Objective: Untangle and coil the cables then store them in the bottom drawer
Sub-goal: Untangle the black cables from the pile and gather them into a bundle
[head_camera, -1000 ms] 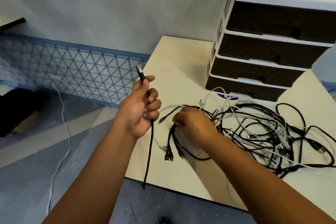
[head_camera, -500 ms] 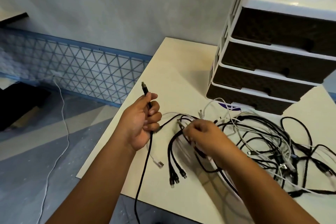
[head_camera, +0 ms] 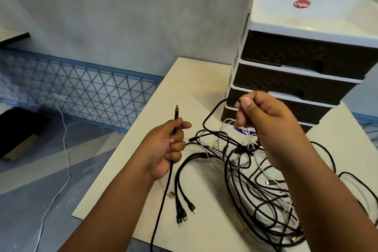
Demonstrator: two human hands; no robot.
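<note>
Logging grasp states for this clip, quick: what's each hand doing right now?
Left hand: fingers curled round a black cable, plug end sticking up.
Right hand: raised, pinching a black cable loop lifted from the tangle.

Smooth, pale, matt table top [head_camera: 196, 80], like painted wood. Shiny white plastic on the drawer box [head_camera: 311, 20], with dark brown drawer fronts [head_camera: 294, 88] in a bumpy woven look. Black cable [head_camera: 163, 196] with a rough, cloth-like skin and a small metal plug [head_camera: 176, 108] at the tip. Tangled cables [head_camera: 263, 188] in black and smooth white plastic. Dull grey wall [head_camera: 122, 16], a bit patchy. Blue wire mesh [head_camera: 81, 90], thin metal.
</note>
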